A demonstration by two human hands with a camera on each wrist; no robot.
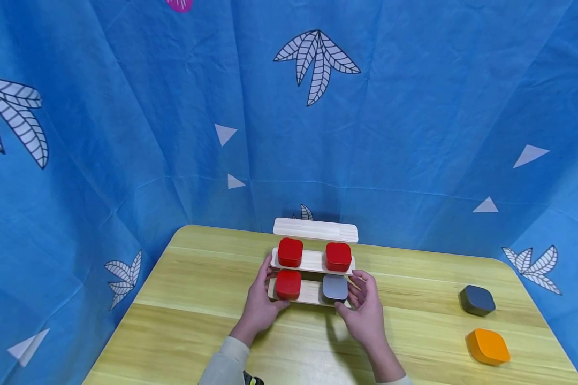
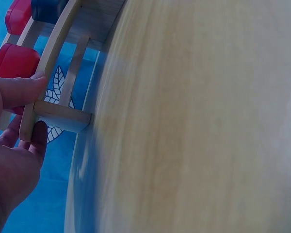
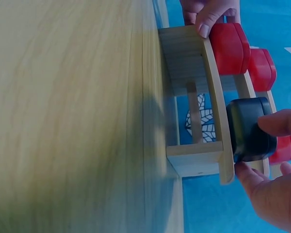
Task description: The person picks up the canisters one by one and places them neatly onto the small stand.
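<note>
A stepped wooden rack stands near the table's back edge, its three shelves rising toward the curtain. Its middle shelf bears a red box at the left and another red box at the right, both square with rounded corners. The lowest shelf holds a third red box and, at its right end, a dark grey box. My left hand grips the left end of the lowest shelf, thumb in front. With curled fingers my right hand holds the dark grey box, seen close in the right wrist view.
On the right side of the wooden table lie another dark grey box and an orange box. A blue patterned curtain hangs right behind the table and along its sides. The rack's top shelf carries no box.
</note>
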